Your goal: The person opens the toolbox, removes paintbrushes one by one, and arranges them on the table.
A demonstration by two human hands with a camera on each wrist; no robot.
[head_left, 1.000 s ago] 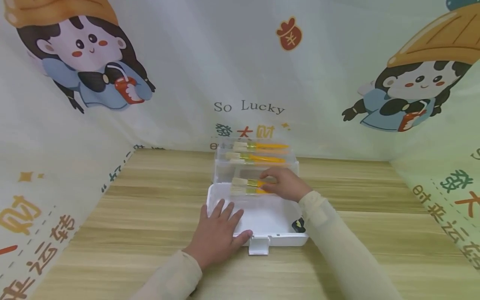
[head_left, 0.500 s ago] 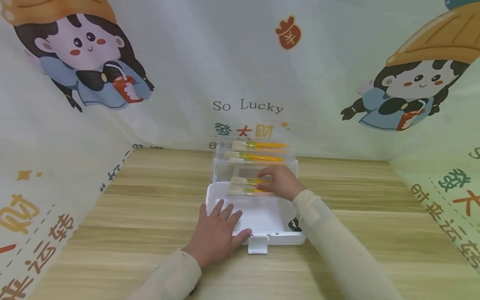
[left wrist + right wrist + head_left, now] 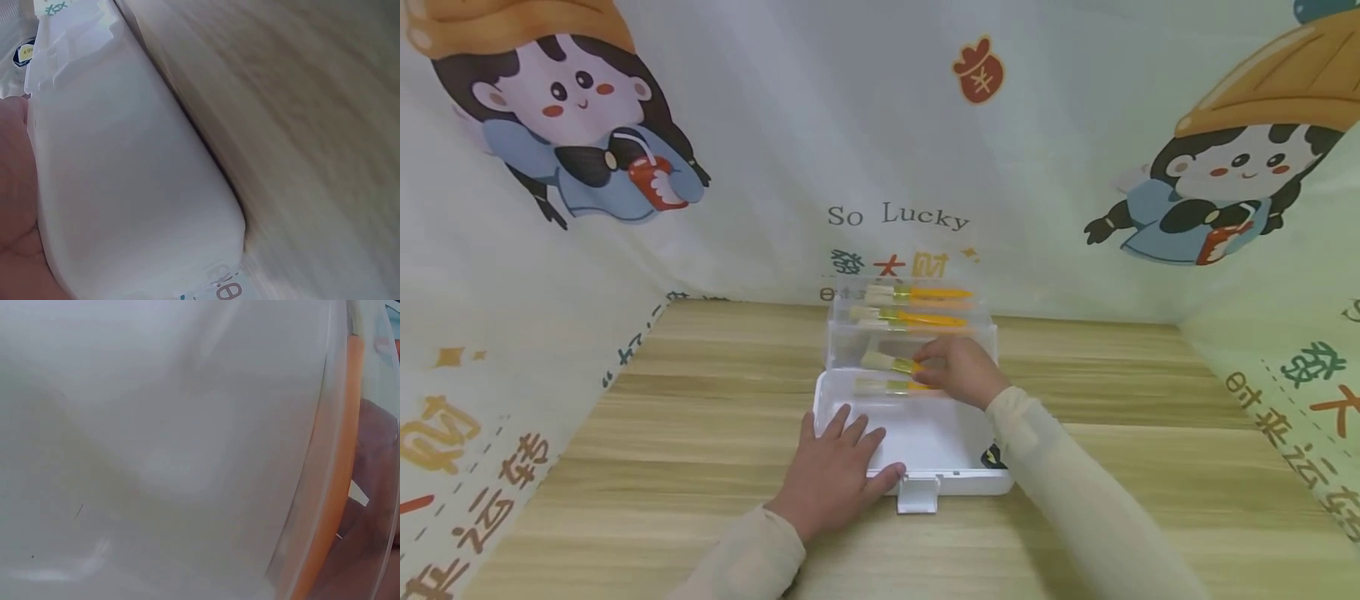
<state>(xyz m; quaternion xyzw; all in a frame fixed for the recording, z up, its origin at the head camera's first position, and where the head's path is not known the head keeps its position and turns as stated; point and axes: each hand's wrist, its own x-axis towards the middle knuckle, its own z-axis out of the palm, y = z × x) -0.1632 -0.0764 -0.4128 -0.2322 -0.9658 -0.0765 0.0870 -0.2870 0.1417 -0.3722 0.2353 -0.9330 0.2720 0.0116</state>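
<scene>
In the head view a white hinged box (image 3: 932,429) lies opened on the table, with clear trays (image 3: 912,342) stepped up behind it. My right hand (image 3: 966,371) pinches the orange handle of a flat paintbrush (image 3: 882,361), whose bristles point left and slightly up. Just below it, a second paintbrush (image 3: 880,387) lies level, its handle partly hidden by the hand. My left hand (image 3: 842,475) rests with spread fingers over the box's front left corner. In the left wrist view, the palm (image 3: 15,206) lies along the box's outer wall. An orange brush handle (image 3: 344,456) shows through clear plastic in the right wrist view.
More orange-handled paintbrushes (image 3: 917,318) lie in the upper trays. A latch (image 3: 917,494) hangs from the box's front edge, and a black sticker (image 3: 992,456) marks its inner right corner. Printed cloth (image 3: 775,125) walls surround the wooden table (image 3: 715,417) on three sides.
The upper of the two near paintbrushes has tilted and come apart from the lower one, as my right hand's fingers have drawn in on its handle. My left hand has stayed in place.
</scene>
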